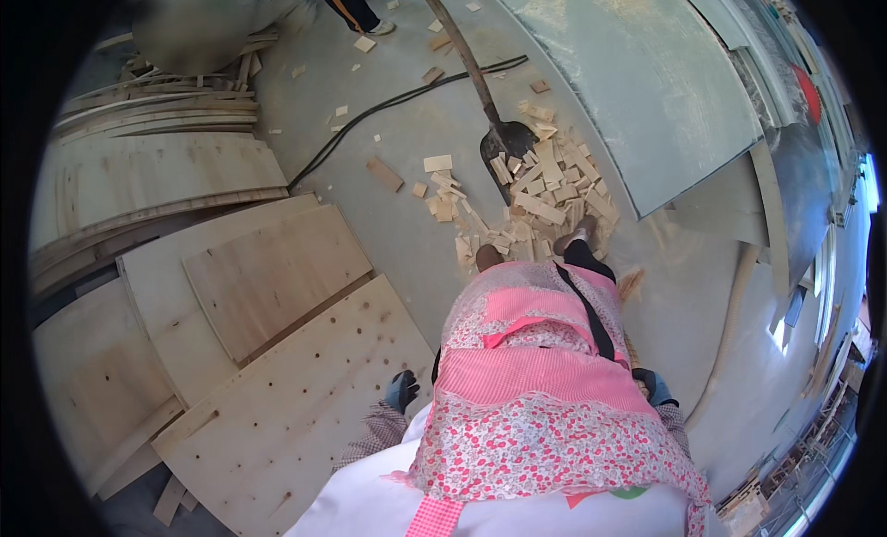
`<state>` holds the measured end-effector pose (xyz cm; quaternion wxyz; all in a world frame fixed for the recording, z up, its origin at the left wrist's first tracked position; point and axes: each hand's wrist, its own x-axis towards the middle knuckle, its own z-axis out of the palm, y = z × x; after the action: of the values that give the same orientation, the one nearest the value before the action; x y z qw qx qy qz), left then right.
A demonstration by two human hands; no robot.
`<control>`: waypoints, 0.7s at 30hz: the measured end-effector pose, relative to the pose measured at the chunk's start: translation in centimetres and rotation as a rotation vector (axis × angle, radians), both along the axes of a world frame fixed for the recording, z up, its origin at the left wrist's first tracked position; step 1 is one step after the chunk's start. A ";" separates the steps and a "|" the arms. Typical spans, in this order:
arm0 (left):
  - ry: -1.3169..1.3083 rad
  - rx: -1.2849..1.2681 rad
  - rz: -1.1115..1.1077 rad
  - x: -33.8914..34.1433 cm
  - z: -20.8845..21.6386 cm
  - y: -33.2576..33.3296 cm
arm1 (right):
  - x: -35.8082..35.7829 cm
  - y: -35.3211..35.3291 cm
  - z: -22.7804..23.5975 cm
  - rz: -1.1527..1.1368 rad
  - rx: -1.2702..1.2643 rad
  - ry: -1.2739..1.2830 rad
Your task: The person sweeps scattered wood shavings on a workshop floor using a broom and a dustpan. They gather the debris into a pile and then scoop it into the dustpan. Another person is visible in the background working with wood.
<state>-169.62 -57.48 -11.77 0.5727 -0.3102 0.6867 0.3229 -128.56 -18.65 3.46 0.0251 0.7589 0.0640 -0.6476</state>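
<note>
Nearest to the hands: a spotted board (305, 398), lying flat at the left side, just beside the left hand (402, 390). Pale plywood; dark round marks scattered across the face; edges straight apart from lens bend. Its far edge is set close against a second board (277, 269), browner, which is laid over paler sheets.

Left hand: a blue, dark-tipped glove is worn. Nothing is seen held; whether the fingers are curled or spread cannot be told, nor whether the board is touched. Right hand (656, 387): gloved likewise, partly hidden beside the pink apron (545, 375); its grip cannot be told.

Step, as judged: a standing pause, with no tool seen in use. For the board to be handled, the left hand would need to be brought onto its near edge and the right hand across the body; the width suggests that a two-handed hold would be called for.

Beyond the apron: a heap of offcuts (552, 195), small blond blocks and strips, is piled loosely around the shoes. A black shovel (496, 141) is sunk into its far side, wooden handle slanting away.

Further out: a black cable (407, 95) is laid across the floor; sheets are piled at far left (166, 167); a grey-green tabletop (637, 93) stands at right; a co-worker's leg (342, 3) is seen at the top.
</note>
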 end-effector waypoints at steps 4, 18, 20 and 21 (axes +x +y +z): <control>0.178 -0.164 -0.049 -10.3 1.6 0.5 | -4.3 -1.8 3.5 -0.180 0.022 0.014; 1.799 0.985 -1.128 -12.6 14.5 57.9 | -0.4 -14.1 -7.5 -0.488 0.194 0.156; 1.788 1.035 -1.427 -8.2 17.2 61.8 | -1.5 -13.6 -5.9 -0.490 0.157 0.132; 1.635 0.841 -1.624 -5.8 16.0 63.3 | -4.1 -10.8 -2.3 -0.520 0.129 0.086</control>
<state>-175.44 5.85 4.21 0.0638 0.7107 0.6800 0.1683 -132.66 -29.47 1.19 -0.1931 0.7216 -0.0908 -0.6587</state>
